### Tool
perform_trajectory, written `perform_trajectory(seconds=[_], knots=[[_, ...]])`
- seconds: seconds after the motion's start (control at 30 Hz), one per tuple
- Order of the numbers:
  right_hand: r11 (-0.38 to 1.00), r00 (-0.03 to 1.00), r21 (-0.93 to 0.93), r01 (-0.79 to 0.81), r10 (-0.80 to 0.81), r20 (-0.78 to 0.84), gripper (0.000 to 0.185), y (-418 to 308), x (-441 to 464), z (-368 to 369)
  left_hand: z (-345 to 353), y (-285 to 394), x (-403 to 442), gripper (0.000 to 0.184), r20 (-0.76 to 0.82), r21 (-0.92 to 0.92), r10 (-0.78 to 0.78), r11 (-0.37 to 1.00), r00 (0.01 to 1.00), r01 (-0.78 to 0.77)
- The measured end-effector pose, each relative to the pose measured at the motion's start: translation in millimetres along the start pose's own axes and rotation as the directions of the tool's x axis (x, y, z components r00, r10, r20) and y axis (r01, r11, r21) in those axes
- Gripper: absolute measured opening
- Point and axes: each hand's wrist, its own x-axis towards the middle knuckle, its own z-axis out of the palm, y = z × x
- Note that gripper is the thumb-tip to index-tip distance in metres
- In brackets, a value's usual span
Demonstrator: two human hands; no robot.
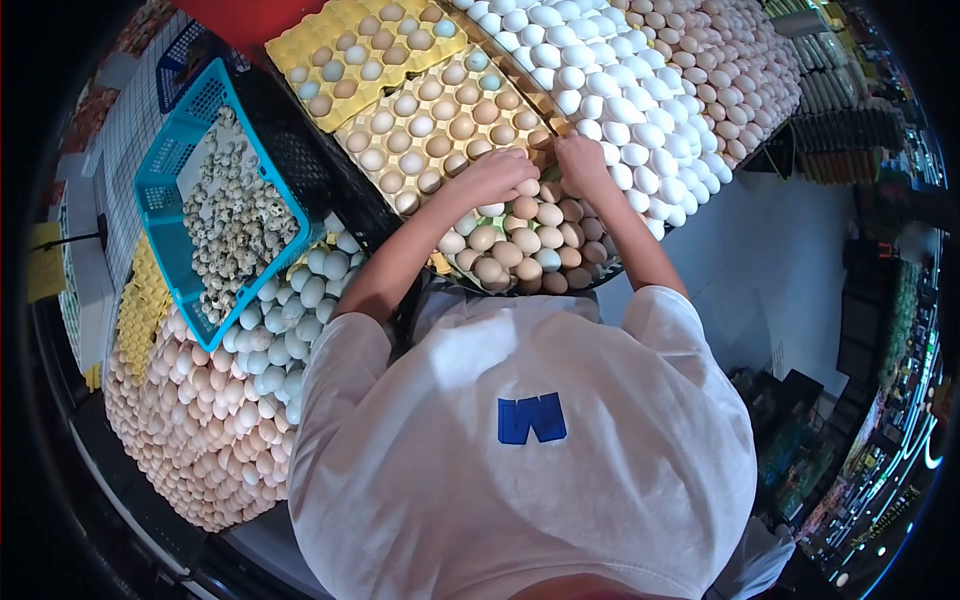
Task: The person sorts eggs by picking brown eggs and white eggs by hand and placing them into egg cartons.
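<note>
My left hand [497, 177] is closed, its fingers curled at the front corner of a yellow egg tray [398, 135]. A brown egg [527, 187] shows at its thumb side, apparently in its grasp. Beside it my right hand [583, 165] is bent downward with curled fingers, next to a cardboard divider [515, 72]; whatever it grips is hidden. Below both hands lies a heap of brown eggs [525, 240], with a few pale ones among them. The tray holds spaced brown and pale eggs, and some cups are bare.
White eggs [620, 100] are stacked beyond my right hand, with pinkish eggs [725, 75] farther right. To the left stands a blue basket [160, 215] of quail eggs [235, 205]. Bluish eggs [285, 330] and a large pinkish egg pile [200, 430] lie below it.
</note>
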Motion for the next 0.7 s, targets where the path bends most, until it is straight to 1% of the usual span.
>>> perform_trajectory(seconds=[0.03,0.07,0.13,0.2,0.27,0.3,0.37,0.4,0.47,0.5,0.57,0.6,0.63,0.67,0.7], knots=[[1.000,1.000,-0.012,0.021,-0.020,0.017,0.011,0.2,1.7,0.4,-0.5,-0.7,-0.6,0.035,-0.014,-0.047,-0.010,0.999,1.000,0.009],[0.999,0.999,-0.023,0.043,-0.042,0.034,0.010,0.3,3.6,0.7,-0.7,-1.0,-1.1,0.035,-0.015,-0.048,-0.011,0.999,1.000,0.010],[0.999,0.997,-0.007,0.046,-0.045,0.055,0.009,2.6,6.9,-3.7,-0.7,-1.0,-2.4,0.035,-0.033,-0.093,-0.065,0.994,0.997,0.061],[0.999,0.996,0.010,0.050,-0.050,0.079,0.009,4.9,8.7,-5.1,-1.4,-1.8,-2.9,0.036,-0.023,-0.109,-0.080,0.991,0.997,0.077],[0.994,0.995,0.108,0.001,-0.011,0.095,0.010,8.6,9.8,-4.5,-2.7,-2.3,-2.5,0.036,-0.014,-0.124,-0.094,0.988,0.995,0.092],[0.994,0.995,0.106,0.004,-0.014,0.098,0.010,10.0,8.1,-11.5,-4.5,-1.6,-2.1,0.037,-0.006,-0.137,-0.117,0.984,0.993,0.115],[0.958,0.996,0.286,0.001,-0.028,0.089,0.018,12.2,1.7,-31.3,-4.4,-1.4,-2.3,0.038,0.003,-0.154,-0.142,0.978,0.990,0.141],[0.958,0.995,0.287,0.000,-0.028,0.092,0.018,15.2,0.8,-28.8,-3.6,-2.6,-1.8,0.039,-0.002,-0.183,-0.167,0.969,0.986,0.164],[0.869,0.999,0.494,0.022,-0.038,0.021,0.030,23.3,1.5,-23.5,-2.9,-5.2,-0.7,0.040,-0.005,-0.213,-0.191,0.959,0.982,0.186],[0.869,0.999,0.495,0.021,-0.037,0.023,0.030,25.8,1.9,-24.4,-3.0,-6.4,-0.9,0.039,-0.018,-0.209,-0.182,0.962,0.983,0.175],[0.716,0.988,0.690,-0.105,-0.007,0.157,0.039,30.6,2.7,-26.3,-2.5,-7.4,-2.9,0.038,-0.031,-0.206,-0.174,0.965,0.984,0.164],[0.716,0.987,0.690,-0.105,-0.006,0.158,0.039,33.0,1.6,-26.3,-4.3,-5.8,-4.1,0.038,-0.060,-0.295,-0.222,0.935,0.973,0.195],[0.553,0.988,0.824,-0.122,-0.012,0.154,0.036,35.8,0.7,-26.4,-6.6,-4.7,-4.7,0.038,-0.085,-0.383,-0.271,0.897,0.959,0.220],[0.366,0.989,0.921,-0.131,-0.018,0.147,0.034,38.3,1.2,-27.0,-8.1,-6.1,-4.4,0.038,-0.087,-0.382,-0.272,0.898,0.958,0.220],[0.166,0.990,0.978,-0.129,-0.026,0.135,0.031,39.3,5.2,-29.8,-12.8,-8.3,-3.1,0.039,-0.120,-0.484,-0.353,0.837,0.928,0.256]])
